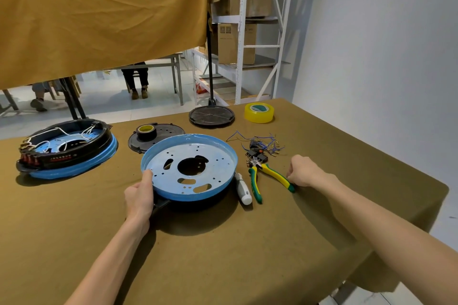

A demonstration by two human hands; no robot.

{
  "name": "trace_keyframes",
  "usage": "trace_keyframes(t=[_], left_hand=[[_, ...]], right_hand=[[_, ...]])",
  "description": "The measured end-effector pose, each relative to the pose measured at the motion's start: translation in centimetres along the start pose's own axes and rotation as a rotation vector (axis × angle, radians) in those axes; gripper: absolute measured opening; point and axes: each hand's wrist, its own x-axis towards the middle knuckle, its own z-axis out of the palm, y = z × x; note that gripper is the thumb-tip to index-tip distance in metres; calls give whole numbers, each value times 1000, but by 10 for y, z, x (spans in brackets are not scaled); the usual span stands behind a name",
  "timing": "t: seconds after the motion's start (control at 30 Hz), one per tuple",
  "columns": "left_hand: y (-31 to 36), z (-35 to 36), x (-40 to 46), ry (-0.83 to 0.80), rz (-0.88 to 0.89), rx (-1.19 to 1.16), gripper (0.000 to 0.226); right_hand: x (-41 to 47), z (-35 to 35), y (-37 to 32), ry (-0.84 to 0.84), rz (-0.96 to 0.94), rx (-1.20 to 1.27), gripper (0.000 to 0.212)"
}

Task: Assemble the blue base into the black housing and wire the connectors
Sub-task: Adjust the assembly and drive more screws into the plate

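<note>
Surface: brown cloth-covered table point(223, 255) in a white-walled room, mustard curtain point(99, 15) hanging beyond its far edge.
Left hand: left hand point(139, 197) grips the near-left rim of the blue base, thumb hooked over the lip and onto the inner plate, fingers curled underneath beside a black tab.
Right hand: right hand point(303, 171) rests on the cloth with its fingers curled under, knuckles touching the far handle of the pliers; whether it actually pinches that handle cannot be told.
Blue base: blue base point(189, 167) sits at the table's middle, open side up, silver perforated plate showing inside, tilted a little toward the viewer.
Black housing: black housing point(198, 202) shows only as a dark edge beneath the near side of the base, the base lying on top of it.
Tools: white-handled screwdriver point(243, 188) lies just right of the base; green-and-yellow pliers point(266, 178) lie beside it, handles spread.
Connectors: loose blue wires and connectors point(260, 147) with small black switches are heaped just beyond the pliers.
Finished unit: second black-and-blue assembly point(67, 148), already wired, stands at the far left.
Cover: black disc point(156, 140) lies behind the base, a small tape roll point(146, 131) on it.
Far edge: round black stand foot point(212, 116) and yellow tape roll point(259, 112) sit well apart from the work.
Background: white metal shelving point(247, 32) holds cardboard boxes.
</note>
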Motion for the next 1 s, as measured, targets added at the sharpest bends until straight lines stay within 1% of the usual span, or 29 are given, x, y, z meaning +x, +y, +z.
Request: trace_keyframes(t=[0.07,0.13,0.17,0.23,0.3,0.37,0.47,0.53,0.6,0.63,0.73,0.77,0.83,0.87,0.9,1.0], left_hand=[[0,-1,0,-6,5,-3,37],[0,-2,-1,-23,-2,-15,36],[0,-3,0,-33,-6,-13,36],[2,-6,1,-72,-19,-2,34],[7,-10,2,-150,-63,-24,31],[15,-15,2,-250,-124,-3,32],[31,-20,1,-378,-224,111,44],[40,-22,-1,-445,-260,132,49],[45,-26,-5,-480,-279,48,44],[44,-28,-7,-475,-276,-11,44],[31,-31,-13,-439,-267,-146,58],[26,-31,-16,-430,-250,-126,58],[19,-31,-20,-426,-209,-27,47],[17,-31,-22,-433,-201,-15,45],[17,-33,-24,-448,-199,-33,48],[19,-35,-25,-583,-209,-129,76]], right_hand=[[-5,0,-5,43,-34,-63,10],[-9,-1,-16,143,-104,-49,12],[-11,-2,-25,199,-152,11,12],[-17,-5,-47,316,-281,207,12],[-25,-9,-74,416,-429,398,11],[-32,-9,-102,417,-551,527,7],[-39,11,-135,278,-669,597,5],[-40,31,-146,231,-691,608,5],[-40,47,-151,249,-670,620,6],[-40,52,-152,273,-648,628,6],[-39,57,-156,327,-584,679,7],[-39,56,-157,331,-578,686,6],[-39,55,-161,334,-573,704,4],[-39,54,-161,336,-561,725,4],[-39,54,-161,338,-546,749,4],[-41,53,-159,360,-515,823,4]])
